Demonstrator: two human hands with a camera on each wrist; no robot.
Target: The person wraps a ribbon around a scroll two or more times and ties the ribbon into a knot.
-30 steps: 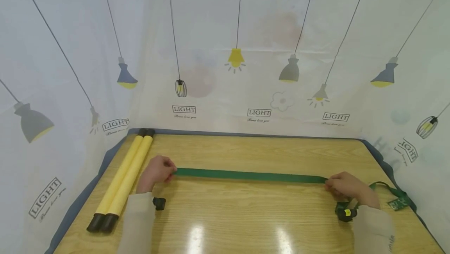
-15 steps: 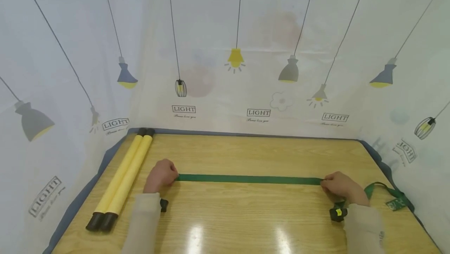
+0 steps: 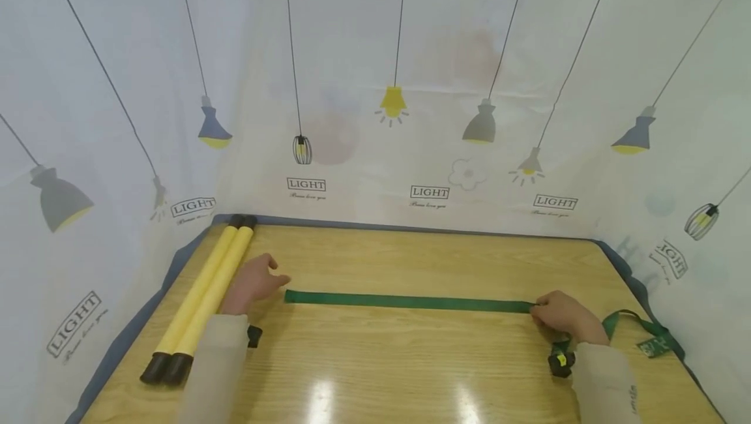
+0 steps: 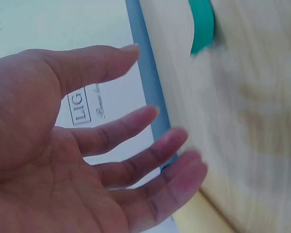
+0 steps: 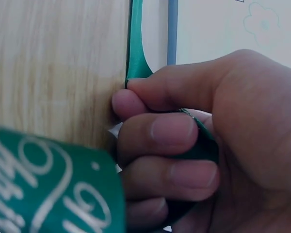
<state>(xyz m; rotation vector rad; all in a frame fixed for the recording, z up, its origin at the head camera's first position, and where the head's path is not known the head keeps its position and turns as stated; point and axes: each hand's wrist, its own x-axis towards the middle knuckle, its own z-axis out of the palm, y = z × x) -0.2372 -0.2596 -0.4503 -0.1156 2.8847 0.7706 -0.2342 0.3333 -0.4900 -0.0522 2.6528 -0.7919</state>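
A long green ribbon [image 3: 405,301] stretches across the wooden table. Its left end lies loose near my left hand [image 3: 255,284], whose fingers are spread and hold nothing. In the left wrist view the ribbon's cut end [image 4: 202,29] shows apart from the open palm [image 4: 53,160]. My right hand [image 3: 568,315] pinches the ribbon at its right part between thumb and forefinger. In the right wrist view more ribbon runs through the curled fingers [image 5: 155,133], and a loop with silvery lettering [image 5: 63,184] hangs in front. The rest of the ribbon trails right of the hand.
Two yellow tubes [image 3: 205,293] with dark end caps lie side by side along the table's left edge. A printed white cloth [image 3: 364,150] with lamp drawings walls in the back and sides. The ribbon's tail [image 3: 657,339] lies near the right edge.
My left hand has let go of the ribbon's left end and moved a little left, its fingers opening. The right hand has shifted slightly left and still pinches the ribbon.
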